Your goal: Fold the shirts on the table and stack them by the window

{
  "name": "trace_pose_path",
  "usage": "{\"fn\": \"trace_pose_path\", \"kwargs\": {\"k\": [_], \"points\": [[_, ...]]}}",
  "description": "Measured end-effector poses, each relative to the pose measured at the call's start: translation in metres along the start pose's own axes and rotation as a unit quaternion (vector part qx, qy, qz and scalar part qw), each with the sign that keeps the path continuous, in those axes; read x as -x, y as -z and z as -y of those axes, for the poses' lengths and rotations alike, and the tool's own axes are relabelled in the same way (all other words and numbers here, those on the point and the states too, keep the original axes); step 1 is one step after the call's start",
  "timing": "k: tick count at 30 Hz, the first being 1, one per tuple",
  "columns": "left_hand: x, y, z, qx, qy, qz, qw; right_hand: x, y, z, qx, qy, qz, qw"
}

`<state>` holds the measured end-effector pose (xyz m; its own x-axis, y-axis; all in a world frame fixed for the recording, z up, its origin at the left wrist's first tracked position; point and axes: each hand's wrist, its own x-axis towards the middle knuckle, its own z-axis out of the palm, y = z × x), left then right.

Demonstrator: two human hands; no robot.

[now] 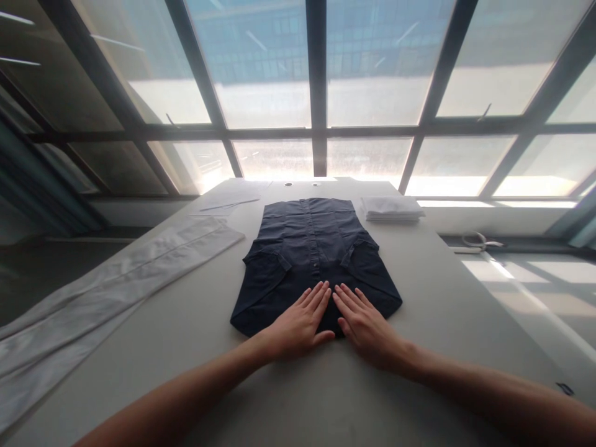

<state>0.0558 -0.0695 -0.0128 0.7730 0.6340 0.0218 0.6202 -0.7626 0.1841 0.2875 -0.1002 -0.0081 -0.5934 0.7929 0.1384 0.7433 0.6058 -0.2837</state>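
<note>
A dark navy button-up shirt (311,248) lies flat on the pale table (447,298), its sleeves folded in over the body. My left hand (298,323) and my right hand (365,326) both press flat, palms down, on the shirt's near edge. Their fingertips almost meet at the middle, along the button line. Neither hand grips anything.
A stack of folded white cloth (391,208) sits at the far right of the shirt. A long white garment (107,298) stretches across the table's left side. Paper sheets (233,202) lie at the far left. Large windows rise behind the table.
</note>
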Motion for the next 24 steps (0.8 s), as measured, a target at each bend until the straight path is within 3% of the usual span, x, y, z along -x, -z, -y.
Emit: {"fn": "trace_pose_path", "kwargs": {"k": [3,6,13,24], "points": [[0.001,-0.001,0.002,0.014,-0.01,-0.001,1.0,-0.003,0.001,0.008,-0.015,0.093,-0.021,0.995],[0.001,-0.002,0.002,0.018,-0.012,0.003,1.0,-0.003,-0.002,0.011,-0.033,0.146,0.011,0.989],[0.011,0.0,0.003,-0.039,0.045,0.009,0.998,0.008,-0.009,0.004,-0.038,0.073,0.041,0.996],[0.048,-0.001,0.017,-0.066,0.085,0.018,0.994,0.025,-0.013,-0.006,-0.036,0.029,0.001,0.999]]}}
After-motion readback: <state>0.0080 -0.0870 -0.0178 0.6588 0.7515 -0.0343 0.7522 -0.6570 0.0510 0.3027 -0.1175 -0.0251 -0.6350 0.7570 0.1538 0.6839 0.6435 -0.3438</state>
